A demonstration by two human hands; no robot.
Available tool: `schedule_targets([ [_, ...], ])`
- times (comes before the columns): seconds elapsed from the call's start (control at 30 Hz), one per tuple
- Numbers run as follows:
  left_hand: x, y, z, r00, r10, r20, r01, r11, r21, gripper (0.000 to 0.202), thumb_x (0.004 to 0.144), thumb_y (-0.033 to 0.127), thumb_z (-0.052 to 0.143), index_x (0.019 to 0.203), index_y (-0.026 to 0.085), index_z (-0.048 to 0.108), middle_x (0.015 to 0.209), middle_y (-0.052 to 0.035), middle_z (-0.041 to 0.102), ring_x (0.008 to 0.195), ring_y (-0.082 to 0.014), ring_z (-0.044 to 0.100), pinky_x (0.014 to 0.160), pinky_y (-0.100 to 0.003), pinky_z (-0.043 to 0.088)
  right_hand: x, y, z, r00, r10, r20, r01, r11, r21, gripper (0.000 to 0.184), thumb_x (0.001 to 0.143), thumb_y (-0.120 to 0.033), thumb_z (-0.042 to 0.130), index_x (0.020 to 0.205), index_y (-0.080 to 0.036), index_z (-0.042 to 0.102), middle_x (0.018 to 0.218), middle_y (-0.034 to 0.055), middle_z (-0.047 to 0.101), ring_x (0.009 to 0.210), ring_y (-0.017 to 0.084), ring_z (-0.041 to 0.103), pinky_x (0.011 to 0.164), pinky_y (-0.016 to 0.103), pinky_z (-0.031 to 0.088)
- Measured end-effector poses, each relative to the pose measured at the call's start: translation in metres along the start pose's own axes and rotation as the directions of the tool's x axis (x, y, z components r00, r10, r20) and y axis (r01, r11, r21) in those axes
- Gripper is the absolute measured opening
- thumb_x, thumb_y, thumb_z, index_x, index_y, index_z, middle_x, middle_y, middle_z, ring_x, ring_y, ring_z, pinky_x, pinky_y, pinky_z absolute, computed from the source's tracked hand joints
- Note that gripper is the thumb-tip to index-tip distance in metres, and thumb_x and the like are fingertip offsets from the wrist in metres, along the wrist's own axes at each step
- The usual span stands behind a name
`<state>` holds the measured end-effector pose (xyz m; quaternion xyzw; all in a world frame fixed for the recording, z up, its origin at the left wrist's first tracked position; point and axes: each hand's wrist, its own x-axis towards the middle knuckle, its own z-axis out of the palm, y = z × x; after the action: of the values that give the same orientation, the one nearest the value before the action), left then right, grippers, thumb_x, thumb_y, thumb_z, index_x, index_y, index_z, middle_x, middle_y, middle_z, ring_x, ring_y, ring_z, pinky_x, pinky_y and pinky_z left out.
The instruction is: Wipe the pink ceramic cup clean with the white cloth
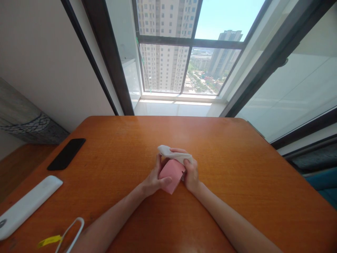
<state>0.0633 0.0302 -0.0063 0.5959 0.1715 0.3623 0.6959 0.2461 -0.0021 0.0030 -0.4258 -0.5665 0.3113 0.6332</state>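
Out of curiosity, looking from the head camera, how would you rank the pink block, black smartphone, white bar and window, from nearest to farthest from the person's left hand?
From the left hand:
1. Pink block: touching it, mid-table.
2. Black smartphone: lying on the table's left side.
3. White bar: at the table's front left.
4. Window: beyond the table's far edge.
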Motion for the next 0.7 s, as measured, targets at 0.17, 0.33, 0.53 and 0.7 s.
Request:
schedule_targets([
  [0.17, 0.001, 0.005, 0.001, 0.997, 0.057, 0.060, -0.063, 0.992, 0.107, 0.113, 0.078, 0.072, 0.083, 0.166, 0.021, 0.033, 0.164, -0.0173, 0.046, 0.159, -0.0459, 0.032, 0.135, -0.062, 0.021, 0.004, -0.014, -0.003, 0.968, -0.241, 0.070, 0.245, 0.967, -0.066, 0.044, 0.110, -0.041, 0.039, 0.108, -0.027, 0.081, 0.107, 0.0077, 0.080, 0.107, 0.028, 0.075, 0.108, 0.049, 0.055],
  [0.33, 0.004, 0.005, -0.001, 0.997, 0.010, 0.078, -0.024, 0.985, 0.170, 0.110, 0.076, 0.078, 0.082, 0.160, 0.018, 0.044, 0.162, -0.0180, 0.048, 0.154, -0.0456, 0.039, 0.133, -0.064, 0.025, 0.018, -0.033, -0.014, 0.897, -0.389, 0.211, 0.430, 0.878, -0.209, 0.043, 0.111, -0.032, 0.035, 0.113, -0.026, 0.077, 0.108, 0.0085, 0.080, 0.102, 0.027, 0.074, 0.102, 0.050, 0.057],
  [0.53, 0.008, 0.005, 0.002, 0.997, -0.054, 0.053, 0.047, 0.990, 0.132, 0.081, 0.080, 0.070, 0.082, 0.139, 0.017, 0.064, 0.132, -0.0101, 0.069, 0.137, -0.0388, 0.058, 0.119, -0.051, 0.047, 0.028, -0.048, -0.020, 0.658, -0.564, 0.499, 0.752, 0.533, -0.388, 0.036, 0.099, -0.025, 0.046, 0.124, -0.021, 0.071, 0.107, 0.0118, 0.080, 0.104, 0.030, 0.074, 0.101, 0.053, 0.059],
  [0.7, 0.008, 0.007, 0.006, 0.964, -0.231, 0.135, 0.224, 0.973, 0.062, 0.027, 0.073, 0.034, 0.087, 0.091, 0.020, 0.072, 0.081, 0.0004, 0.072, 0.076, -0.0187, 0.065, 0.067, -0.029, 0.056, 0.025, -0.050, -0.019, 0.557, -0.609, 0.565, 0.830, 0.382, -0.406, 0.038, 0.096, -0.033, 0.052, 0.125, -0.016, 0.071, 0.103, 0.0139, 0.080, 0.099, 0.031, 0.074, 0.101, 0.054, 0.062],
])
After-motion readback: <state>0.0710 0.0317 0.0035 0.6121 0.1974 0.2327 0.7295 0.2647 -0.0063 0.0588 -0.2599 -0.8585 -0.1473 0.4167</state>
